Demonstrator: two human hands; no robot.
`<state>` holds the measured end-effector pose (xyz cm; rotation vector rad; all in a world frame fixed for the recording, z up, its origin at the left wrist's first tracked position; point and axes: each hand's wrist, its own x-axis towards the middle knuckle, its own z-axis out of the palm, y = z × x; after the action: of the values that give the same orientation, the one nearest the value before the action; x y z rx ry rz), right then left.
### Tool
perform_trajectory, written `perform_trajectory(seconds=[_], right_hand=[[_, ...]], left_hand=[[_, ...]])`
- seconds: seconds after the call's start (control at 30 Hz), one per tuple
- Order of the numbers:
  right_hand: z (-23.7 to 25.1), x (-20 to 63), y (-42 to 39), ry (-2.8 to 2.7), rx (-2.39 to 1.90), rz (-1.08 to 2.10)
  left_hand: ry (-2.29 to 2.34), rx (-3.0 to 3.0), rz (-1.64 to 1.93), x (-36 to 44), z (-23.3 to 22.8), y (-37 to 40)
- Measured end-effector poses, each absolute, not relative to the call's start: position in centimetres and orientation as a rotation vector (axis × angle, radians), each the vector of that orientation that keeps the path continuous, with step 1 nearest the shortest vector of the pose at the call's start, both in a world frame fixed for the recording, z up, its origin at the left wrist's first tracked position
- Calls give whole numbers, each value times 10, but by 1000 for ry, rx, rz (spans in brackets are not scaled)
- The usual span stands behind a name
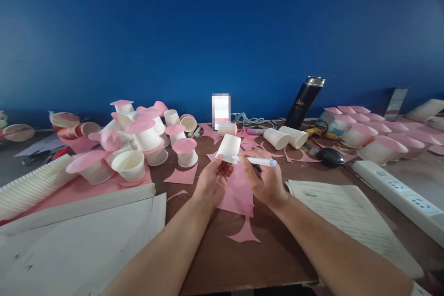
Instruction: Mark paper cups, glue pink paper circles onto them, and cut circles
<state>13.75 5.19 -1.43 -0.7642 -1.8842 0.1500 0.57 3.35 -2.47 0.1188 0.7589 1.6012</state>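
Observation:
My left hand [212, 179] is closed on a white paper cup [229, 147], tilted over the middle of the desk. My right hand [267, 178] grips a white pen [260, 161] with a pale blue end; its other end meets the cup's lower rim. Whether it leaves a mark there is too small to tell. Beneath both hands lies a sheet of pink paper [237, 192] with cut edges. A pink paper scrap [245, 233] is nearer to me. Just beyond the held cup, another white cup [227, 129] lies on its side.
Paper cups with pink discs [144, 134] crowd the left, beside a long stack of cups [38, 185]. Two cups [276, 138] lie right of centre near a leaning black flask [305, 101]. A power strip [398, 189], a written sheet [333, 208] and pink-topped cups [381, 148] occupy the right.

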Motion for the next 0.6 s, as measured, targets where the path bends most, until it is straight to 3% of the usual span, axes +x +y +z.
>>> perform_trajectory(seconds=[0.6], right_hand=[[-12, 139, 54, -1815, -771, 98]], left_hand=[[802, 167, 1633, 7, -27, 33]])
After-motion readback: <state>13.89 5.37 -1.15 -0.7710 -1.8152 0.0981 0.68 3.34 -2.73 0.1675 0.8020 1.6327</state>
